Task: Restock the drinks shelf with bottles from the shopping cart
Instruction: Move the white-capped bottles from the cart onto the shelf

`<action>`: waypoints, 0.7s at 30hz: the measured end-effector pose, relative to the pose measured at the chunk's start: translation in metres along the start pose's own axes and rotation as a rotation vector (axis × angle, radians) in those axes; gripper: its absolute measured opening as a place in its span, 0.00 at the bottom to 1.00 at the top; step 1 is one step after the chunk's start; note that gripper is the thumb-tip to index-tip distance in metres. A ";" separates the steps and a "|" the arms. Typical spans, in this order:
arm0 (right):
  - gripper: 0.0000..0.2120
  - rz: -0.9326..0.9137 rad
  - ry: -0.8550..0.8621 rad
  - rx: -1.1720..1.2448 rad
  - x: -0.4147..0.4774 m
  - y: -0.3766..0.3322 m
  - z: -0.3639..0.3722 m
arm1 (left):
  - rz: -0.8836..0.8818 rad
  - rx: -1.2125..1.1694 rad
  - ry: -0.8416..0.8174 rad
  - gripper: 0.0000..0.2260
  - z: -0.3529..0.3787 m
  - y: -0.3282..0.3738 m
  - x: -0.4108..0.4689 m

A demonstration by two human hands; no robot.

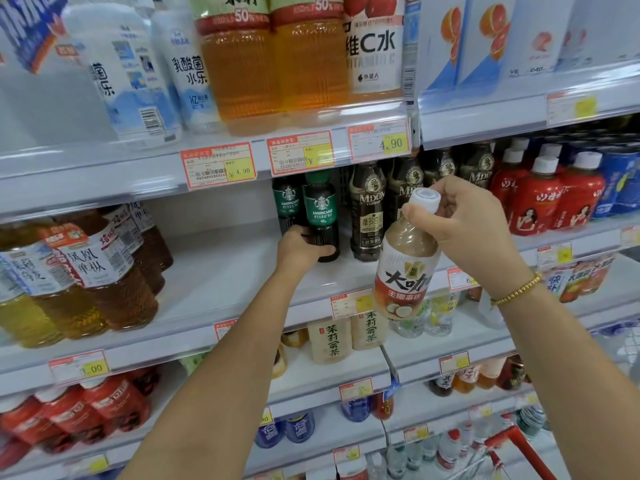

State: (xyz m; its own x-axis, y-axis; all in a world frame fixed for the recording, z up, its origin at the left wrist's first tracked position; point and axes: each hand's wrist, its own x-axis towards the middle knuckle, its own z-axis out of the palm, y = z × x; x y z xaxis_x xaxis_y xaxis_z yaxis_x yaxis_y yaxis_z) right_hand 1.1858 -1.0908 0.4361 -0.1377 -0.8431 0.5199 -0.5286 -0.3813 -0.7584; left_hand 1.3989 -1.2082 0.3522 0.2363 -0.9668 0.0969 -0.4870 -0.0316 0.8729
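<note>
Left to right: my left hand [300, 250] curls round the base of the front Americano bottle [321, 216] standing on the shelf [221, 271]; my right hand [464, 223] pinches the latte bottle [405, 271] by its cap alone, so it hangs tilted just right of my left hand, off the shelf. Likely risks: it slips from the pinch, or its base topples the brown coffee bottles [367, 216] between my hands

My left forearm [239, 358] and right forearm [554, 368], bare to the frame's edge; a thin gold-bead bracelet [516, 289] rings the right wrist.
</note>
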 end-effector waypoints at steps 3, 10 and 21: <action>0.13 -0.002 -0.011 0.008 -0.001 0.001 0.001 | 0.005 -0.033 0.054 0.28 0.002 0.000 -0.001; 0.13 -0.026 -0.032 0.008 -0.004 -0.003 0.003 | -0.012 -0.031 0.053 0.30 0.004 0.000 0.006; 0.13 -0.051 0.014 0.022 -0.007 -0.016 0.010 | 0.003 -0.060 0.005 0.29 0.005 0.000 0.005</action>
State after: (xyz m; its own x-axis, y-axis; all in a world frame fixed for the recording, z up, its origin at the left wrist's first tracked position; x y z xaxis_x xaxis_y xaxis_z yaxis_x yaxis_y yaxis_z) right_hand 1.2033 -1.0831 0.4406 -0.1228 -0.8171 0.5633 -0.5169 -0.4319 -0.7391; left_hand 1.3956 -1.2147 0.3506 0.2395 -0.9655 0.1022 -0.4362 -0.0130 0.8998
